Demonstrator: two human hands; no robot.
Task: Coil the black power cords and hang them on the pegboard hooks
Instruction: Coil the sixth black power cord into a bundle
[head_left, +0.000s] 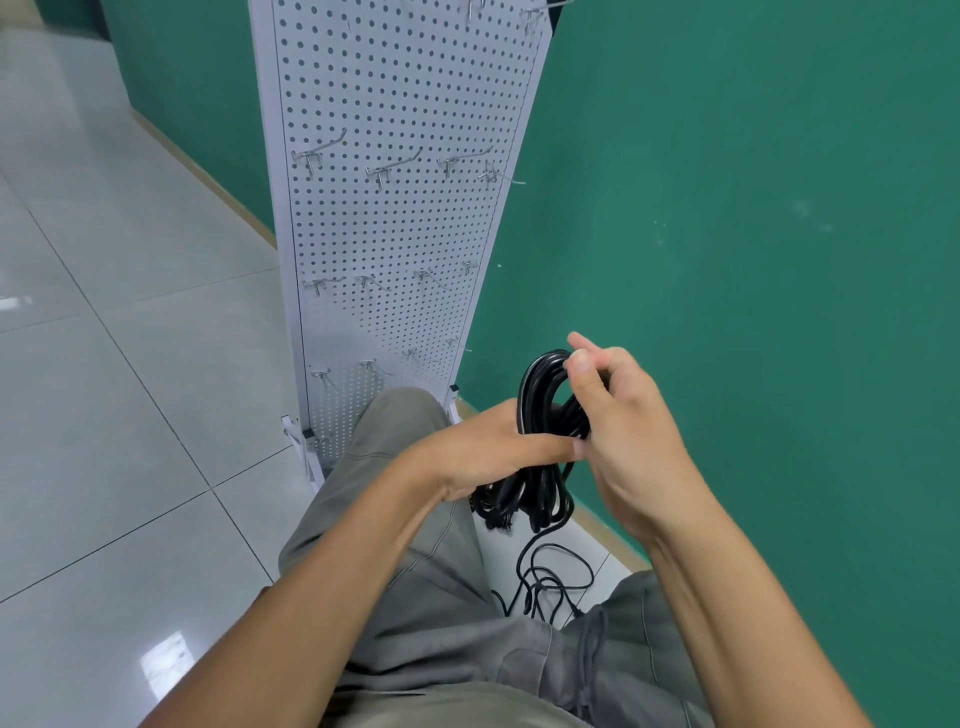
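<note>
Coil of black power cord (540, 415) sits between both hands, below and right of the pegboard (395, 218), in front of the person's knees. Left hand (483, 452) wraps the coil's middle, thumb laid across the strands; right hand (618, 415) pinches the top of the loop, fingers curled round it. Coil's long axis runs roughly vertical, so the open loop at the top faces up toward the board. Loose tail (550, 577) hangs from the bottom of the coil and tangles on the floor (130, 364) between the legs, so coiling looks unfinished. Judging by the plugs and strand count, more than one cord may be bundled; cannot tell how many. Pegboard stands against the green wall (727, 208), up and left of the hands; left hand is nearer to it. Hooks (387, 171): four in each of three visible rows, a few more at the top edge, all bare. The lowest row is closest to the coil.
</note>
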